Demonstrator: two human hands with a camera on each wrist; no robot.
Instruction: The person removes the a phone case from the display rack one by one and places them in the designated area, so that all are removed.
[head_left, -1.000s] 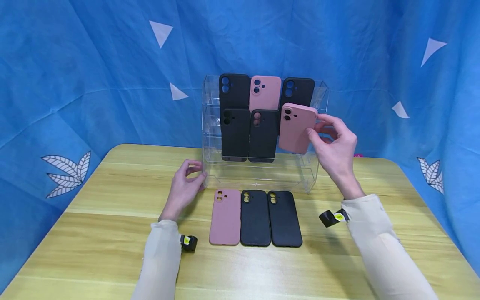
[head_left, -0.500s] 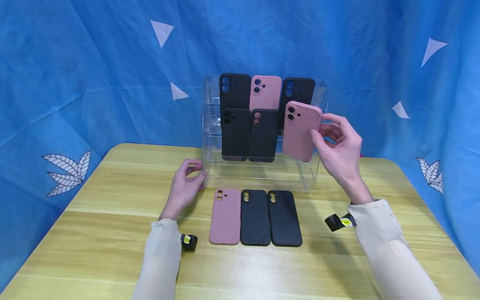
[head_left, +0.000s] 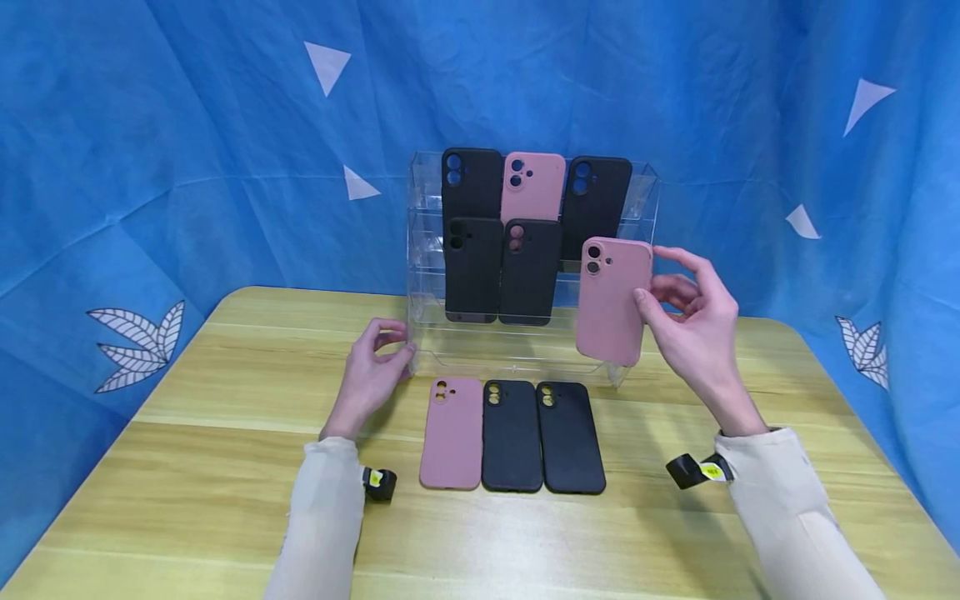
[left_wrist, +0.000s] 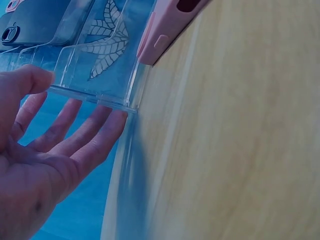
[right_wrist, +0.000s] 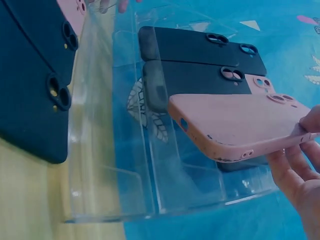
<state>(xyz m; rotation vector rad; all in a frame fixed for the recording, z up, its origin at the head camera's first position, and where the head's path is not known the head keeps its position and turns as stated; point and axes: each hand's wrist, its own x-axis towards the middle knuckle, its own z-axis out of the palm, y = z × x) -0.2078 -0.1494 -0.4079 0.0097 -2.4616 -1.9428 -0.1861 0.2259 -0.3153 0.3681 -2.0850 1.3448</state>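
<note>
Right hand: thumb and fingers clamped on the 3 o'clock edge of a pink, rounded-rectangular, plastic-looking phone case. The case is upright, in front of a clear plastic tiered rack at the rack's 4 o'clock, lens openings at its own 11 o'clock corner. Small dark marks show along its edge in the right wrist view.

Left hand: at the rack's 8 o'clock, fingers curved, touching the side wall. Whether they clamp that wall or only rest against it, cannot tell.

Rack contents, five phone cases. Higher row: black at 11 o'clock, pink at 12, black at 1. Lower row: matte black at 9, a second matte black at centre.

At 6 o'clock, flat on the pale wood-grain table, three cases side by side: dusty pink, dark black, glossier black.

At 12 o'clock, behind: blue fabric curtain with white triangles and leaf motifs.
</note>
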